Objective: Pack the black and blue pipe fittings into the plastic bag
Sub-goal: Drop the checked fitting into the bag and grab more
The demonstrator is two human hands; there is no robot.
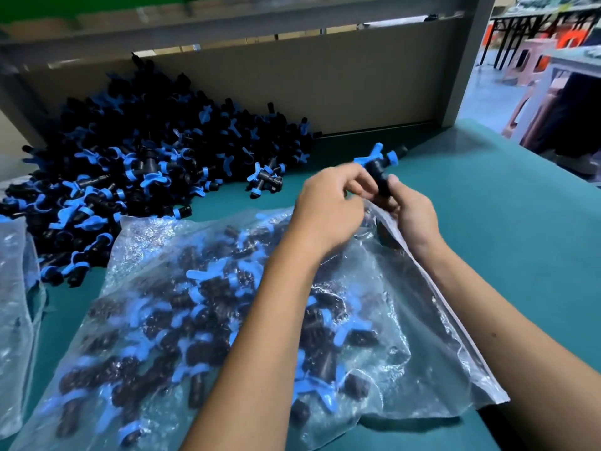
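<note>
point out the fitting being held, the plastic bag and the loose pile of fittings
held fitting [379, 169], head view, on its black body
plastic bag [422, 362], head view, on a clear stretch of film
pile of fittings [146, 151], head view, on its middle

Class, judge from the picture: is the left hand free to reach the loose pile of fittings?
Probably not right away: the left hand is at the held fitting with the right hand; otherwise bare table lies toward the pile.

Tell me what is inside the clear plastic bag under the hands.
The clear plastic bag holds many black and blue pipe fittings. The forearms cover part of it, so its full contents cannot be seen.
</note>
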